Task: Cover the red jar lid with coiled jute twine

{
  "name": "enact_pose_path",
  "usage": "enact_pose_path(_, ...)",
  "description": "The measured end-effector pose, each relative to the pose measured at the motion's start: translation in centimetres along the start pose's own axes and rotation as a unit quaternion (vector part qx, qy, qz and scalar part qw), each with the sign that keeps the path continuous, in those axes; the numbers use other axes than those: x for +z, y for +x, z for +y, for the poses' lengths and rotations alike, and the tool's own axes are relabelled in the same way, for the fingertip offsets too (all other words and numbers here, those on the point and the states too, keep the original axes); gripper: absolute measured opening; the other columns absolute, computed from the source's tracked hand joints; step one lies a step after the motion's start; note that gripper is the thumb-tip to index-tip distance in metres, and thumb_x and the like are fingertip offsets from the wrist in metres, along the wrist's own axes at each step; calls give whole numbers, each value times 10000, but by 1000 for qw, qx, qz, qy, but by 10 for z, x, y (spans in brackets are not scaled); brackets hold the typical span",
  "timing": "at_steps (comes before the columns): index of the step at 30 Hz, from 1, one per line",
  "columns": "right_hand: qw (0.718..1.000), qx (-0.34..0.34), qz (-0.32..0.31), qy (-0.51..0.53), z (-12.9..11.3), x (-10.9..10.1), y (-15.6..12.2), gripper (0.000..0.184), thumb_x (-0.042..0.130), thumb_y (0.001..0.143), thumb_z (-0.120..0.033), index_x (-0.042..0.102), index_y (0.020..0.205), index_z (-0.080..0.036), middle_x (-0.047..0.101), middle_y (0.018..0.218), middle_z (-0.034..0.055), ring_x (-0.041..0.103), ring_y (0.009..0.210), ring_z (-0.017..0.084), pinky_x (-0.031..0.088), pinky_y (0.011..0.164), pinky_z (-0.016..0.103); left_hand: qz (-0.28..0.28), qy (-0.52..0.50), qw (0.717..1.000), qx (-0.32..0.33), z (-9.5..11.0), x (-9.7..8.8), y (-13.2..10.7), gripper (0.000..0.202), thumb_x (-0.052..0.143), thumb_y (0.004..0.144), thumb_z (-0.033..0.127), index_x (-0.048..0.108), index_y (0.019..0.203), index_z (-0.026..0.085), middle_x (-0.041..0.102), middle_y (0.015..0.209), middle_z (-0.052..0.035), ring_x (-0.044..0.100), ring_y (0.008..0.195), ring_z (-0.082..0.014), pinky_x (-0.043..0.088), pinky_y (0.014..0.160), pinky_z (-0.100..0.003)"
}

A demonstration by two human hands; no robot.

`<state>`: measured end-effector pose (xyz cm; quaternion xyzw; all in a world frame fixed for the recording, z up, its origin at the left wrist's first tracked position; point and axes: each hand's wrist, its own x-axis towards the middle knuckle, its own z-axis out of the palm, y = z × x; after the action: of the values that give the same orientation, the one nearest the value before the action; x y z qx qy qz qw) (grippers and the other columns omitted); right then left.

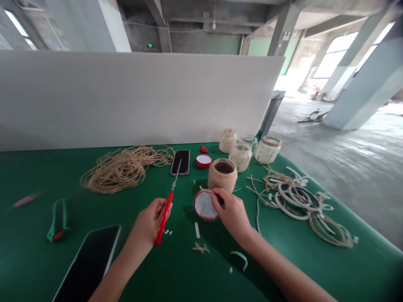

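My left hand (155, 218) is closed around a pair of scissors (166, 220) with red handles, its blades pointing up and away. In my right hand (229, 209) is a jar lid (205, 206) with a red rim and a pale inside, gripped at its right edge between thumb and fingers. A bit of twine (204, 189) shows along the lid's upper edge. Just beyond the lid stands a twine-wrapped jar (223, 178), upright with its mouth uncovered. Small scraps of twine (200, 248) and white strips (197, 230) lie below the lid.
A heap of twine (121, 170) lies at the back left, beside a phone (184, 162). Several glass jars (241, 157) and another lid (204, 161) stand at the back. Tangled cords (296, 195) lie right. A tablet-like device (91, 260) and a green-handled tool (58, 218) are left.
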<state>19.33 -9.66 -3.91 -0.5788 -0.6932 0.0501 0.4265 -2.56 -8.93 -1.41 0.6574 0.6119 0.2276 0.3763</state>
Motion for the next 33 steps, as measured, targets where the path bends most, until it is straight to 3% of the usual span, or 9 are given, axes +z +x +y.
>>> enact_pose_path(3, 999, -13, 31, -21, 2, -3, 2, 150, 489, 838, -238, 618, 882, -176, 678, 782, 22, 625, 685, 165, 445, 633, 245, -39, -139, 989, 37, 3, 2, -6, 310, 411, 797, 495, 449, 878, 198, 494, 592, 43, 471, 448, -109, 360, 428, -212)
enact_pose_path(6, 998, -22, 51, -42, 4, -6, 4, 156, 484, 844, -243, 619, 882, -173, 675, 763, 25, 617, 666, 159, 439, 626, 243, -83, -155, 984, 19, 9, 8, -12, 281, 556, 730, 443, 458, 823, 196, 450, 571, 70, 409, 425, -77, 331, 412, -189)
enact_pose_path(8, 996, -34, 61, -53, 5, -8, 5, 158, 482, 849, -247, 617, 885, -173, 673, 762, 27, 614, 667, 157, 435, 631, 242, -79, -113, 990, 21, 10, 12, -14, 262, 590, 713, 413, 473, 810, 200, 451, 568, 71, 422, 436, -79, 337, 417, -187)
enact_pose_path(12, 992, -69, 84, -70, 8, -13, 7, 161, 467, 862, -240, 606, 893, -164, 668, 776, 38, 608, 693, 156, 431, 664, 248, -21, 9, 996, 88, 2, 18, -14, 180, 453, 808, 371, 512, 886, 220, 562, 614, 23, 548, 510, -132, 396, 451, -205)
enact_pose_path(16, 989, -74, 103, -78, 8, -17, 9, 154, 464, 860, -231, 599, 882, -160, 662, 754, 41, 603, 670, 156, 438, 650, 255, -6, 135, 978, 160, -6, 25, -16, 344, 378, 820, 286, 447, 1149, 215, 664, 807, -59, 638, 646, -189, 452, 518, -236)
enact_pose_path(21, 988, -44, 135, -66, 6, -20, 9, 150, 461, 854, -236, 596, 872, -174, 654, 706, 32, 600, 622, 149, 453, 628, 252, 8, 285, 944, 167, -1, 31, -21, 516, 351, 783, 221, 302, 1294, 159, 670, 924, -114, 657, 722, -235, 468, 545, -277)
enact_pose_path(27, 987, -66, 133, -64, 5, -19, 8, 143, 463, 853, -220, 595, 870, -170, 655, 720, 39, 598, 632, 149, 451, 626, 255, -5, 337, 925, 175, 4, 36, -20, 453, 333, 805, 228, 365, 1248, 140, 668, 941, -114, 662, 746, -229, 480, 563, -265)
enact_pose_path(33, 982, -127, 120, -75, 7, -16, 6, 130, 476, 853, -183, 588, 909, -148, 653, 736, 45, 588, 653, 149, 446, 649, 263, -15, 333, 925, 183, 4, 40, -21, 435, 345, 814, 230, 379, 1242, 156, 676, 934, -98, 664, 698, -211, 470, 530, -249)
